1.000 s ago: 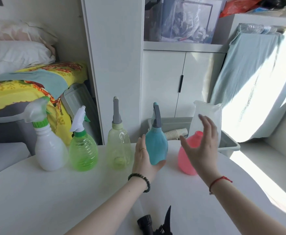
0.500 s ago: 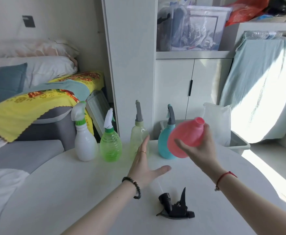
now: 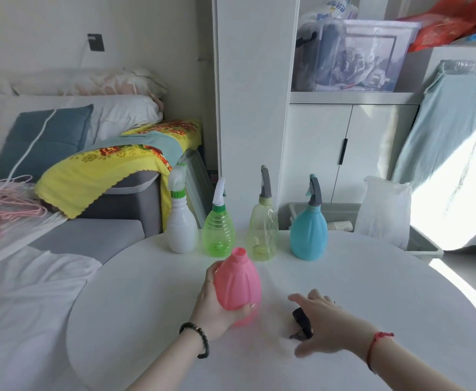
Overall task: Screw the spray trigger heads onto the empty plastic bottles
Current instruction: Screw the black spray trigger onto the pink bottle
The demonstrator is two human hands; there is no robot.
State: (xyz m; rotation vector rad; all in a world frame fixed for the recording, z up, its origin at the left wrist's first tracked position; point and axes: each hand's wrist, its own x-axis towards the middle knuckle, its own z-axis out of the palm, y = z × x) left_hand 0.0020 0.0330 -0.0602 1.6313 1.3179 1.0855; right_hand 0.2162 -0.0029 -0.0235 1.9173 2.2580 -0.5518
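A pink bottle [image 3: 238, 280] with an open neck and no trigger head stands upright in my left hand [image 3: 214, 304], just above the round white table [image 3: 372, 292]. My right hand [image 3: 323, 320] hovers with spread fingers over a black trigger head [image 3: 301, 323] that lies on the table; the hand partly hides it. Along the table's far edge stand a white bottle [image 3: 182, 232], a green bottle [image 3: 219, 230], a pale yellow bottle [image 3: 262, 232] and a blue bottle [image 3: 309, 235], each with a trigger head on.
A grey sofa with a yellow blanket [image 3: 112, 165] and pink hangers [image 3: 2, 201] lies to the left. Behind the table are a white cabinet [image 3: 341, 153], a grey bin [image 3: 423, 244] and a white bag [image 3: 383, 210]. Sunlight falls on the right.
The pink bottle has passed from my right hand to my left and come down closer to me. My right hand has dropped onto the black trigger head.
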